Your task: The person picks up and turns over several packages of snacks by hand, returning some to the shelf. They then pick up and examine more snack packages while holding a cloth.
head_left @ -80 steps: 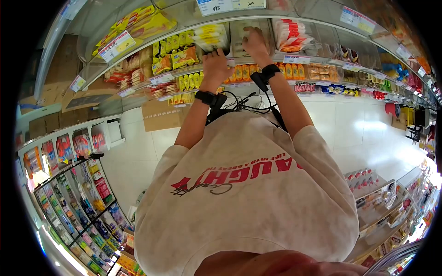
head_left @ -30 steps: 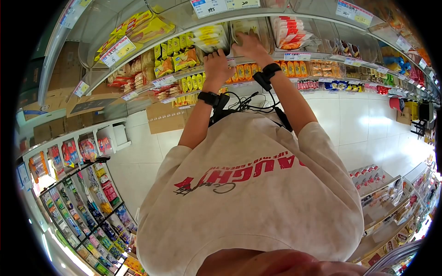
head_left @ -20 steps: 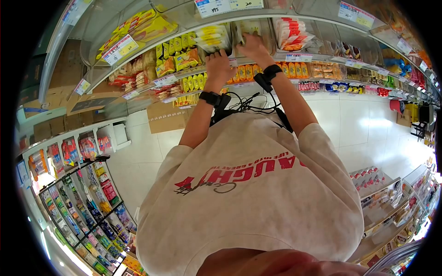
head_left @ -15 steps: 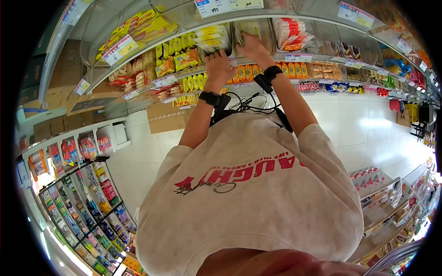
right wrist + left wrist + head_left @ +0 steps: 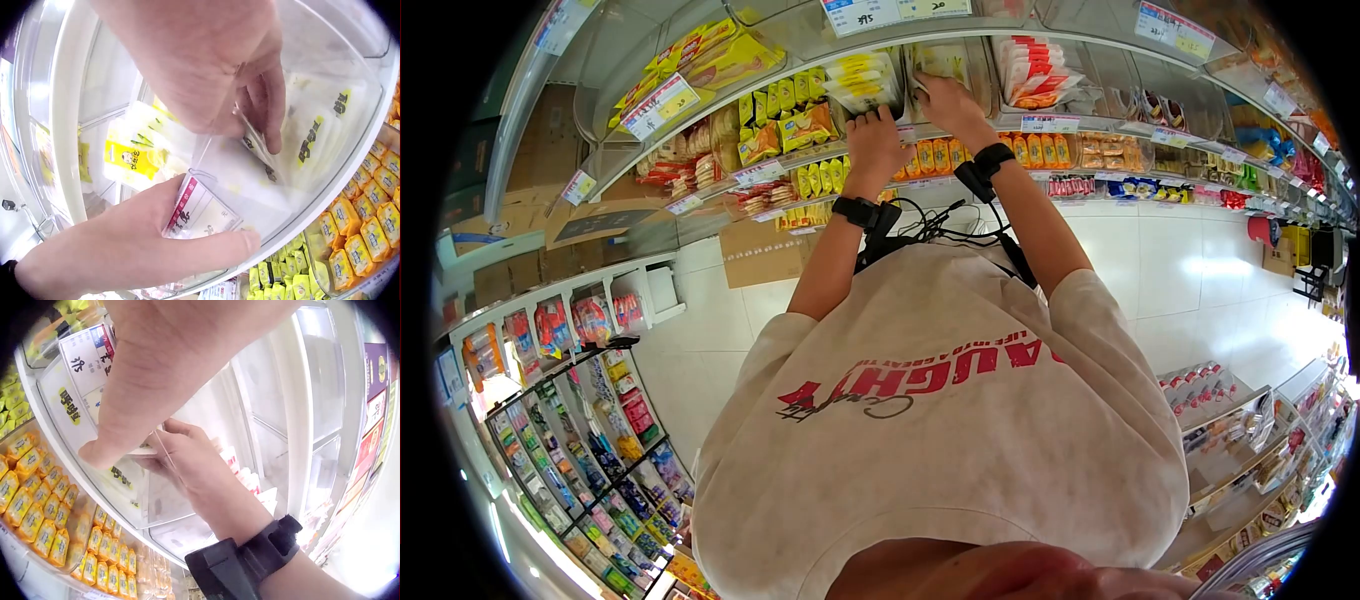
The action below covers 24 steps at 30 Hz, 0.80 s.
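My right hand (image 5: pixel 250 94) reaches down into a clear plastic bin, thumb and fingers pinching the edge of a thin white snack packet (image 5: pixel 253 142). More white packets with black lettering on yellow (image 5: pixel 309 140) lie flat in that bin. The fingers of my left hand (image 5: pixel 875 145) rest over the front rim of the neighbouring bin, which holds a row of white and yellow packets (image 5: pixel 862 80). In the right wrist view my left thumb and forefinger lie spread around a price tag (image 5: pixel 203 209). The left wrist view shows my right hand (image 5: pixel 187 456) behind a clear panel.
Red and white packets (image 5: pixel 1035 70) fill the bin to the right. Yellow packs (image 5: pixel 785 115) sit to the left, and orange packs (image 5: pixel 935 157) line the shelf below. A printed price card (image 5: pixel 895 12) hangs above. Black cables (image 5: pixel 930 218) hang before the chest.
My right hand has shifted left within its bin, its fingers now by the left wall. My left hand stays at the neighbouring bin's front rim.
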### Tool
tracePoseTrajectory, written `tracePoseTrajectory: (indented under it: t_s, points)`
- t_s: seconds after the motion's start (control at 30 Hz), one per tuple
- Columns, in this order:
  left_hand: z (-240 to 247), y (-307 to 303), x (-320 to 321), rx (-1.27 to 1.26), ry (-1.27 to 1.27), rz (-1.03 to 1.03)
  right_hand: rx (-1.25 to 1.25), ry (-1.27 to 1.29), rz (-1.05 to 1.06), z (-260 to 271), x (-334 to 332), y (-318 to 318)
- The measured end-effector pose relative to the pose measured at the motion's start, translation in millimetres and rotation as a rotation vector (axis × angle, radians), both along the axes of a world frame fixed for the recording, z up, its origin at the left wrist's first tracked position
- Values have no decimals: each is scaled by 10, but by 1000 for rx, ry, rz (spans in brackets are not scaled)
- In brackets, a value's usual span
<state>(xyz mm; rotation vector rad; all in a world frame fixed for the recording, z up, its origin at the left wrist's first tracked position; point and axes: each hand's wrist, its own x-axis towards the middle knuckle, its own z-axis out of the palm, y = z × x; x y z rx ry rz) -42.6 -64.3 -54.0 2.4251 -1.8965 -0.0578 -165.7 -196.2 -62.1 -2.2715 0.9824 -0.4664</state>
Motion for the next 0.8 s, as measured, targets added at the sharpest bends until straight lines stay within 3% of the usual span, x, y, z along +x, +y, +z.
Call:
tracePoseTrajectory:
  t_s: [0.27, 0.47, 0.8]
  points:
    - [27, -3, -5, 10, 3, 3, -157, 42, -53, -250, 64, -97]
    - [14, -18, -5, 30, -14, 16, 34, 19, -68, -253, 63, -122]
    - [57, -16, -22, 46, -13, 19, 89, 40, -127, -223, 78, -99]
